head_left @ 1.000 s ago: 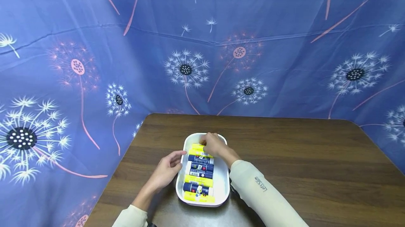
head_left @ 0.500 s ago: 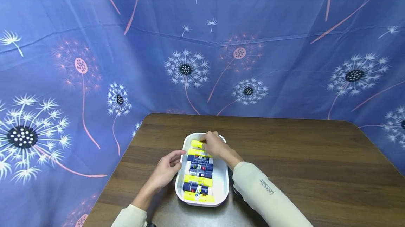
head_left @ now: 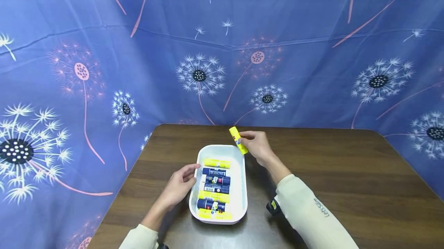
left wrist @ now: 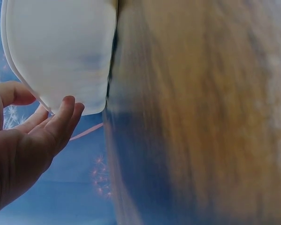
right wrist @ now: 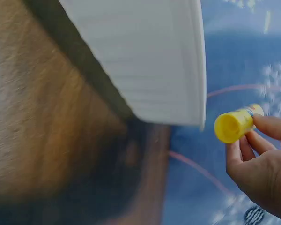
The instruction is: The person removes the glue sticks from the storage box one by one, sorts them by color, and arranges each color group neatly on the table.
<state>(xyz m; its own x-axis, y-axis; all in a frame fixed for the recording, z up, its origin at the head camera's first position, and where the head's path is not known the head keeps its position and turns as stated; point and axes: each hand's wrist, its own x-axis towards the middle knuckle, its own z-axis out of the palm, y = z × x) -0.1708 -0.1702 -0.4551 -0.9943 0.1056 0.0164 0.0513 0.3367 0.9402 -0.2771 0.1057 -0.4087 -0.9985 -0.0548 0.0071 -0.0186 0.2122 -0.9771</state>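
The left hand (head_left: pixel 178 186) has its fingers loosely spread, touching the left rim of a white tray (head_left: pixel 239 193). Just right of those fingers, seven tubes (head_left: pixel 216 188), three yellow and four dark blue, lie in a row inside. Farther off, the right hand (head_left: pixel 258 145) pinches a tilted yellow stick (head_left: pixel 236 135) between thumb and fingers, near the tray's far right corner. Beyond these fingertips hangs a blue cloth (head_left: pixel 301 21) printed with dandelions.
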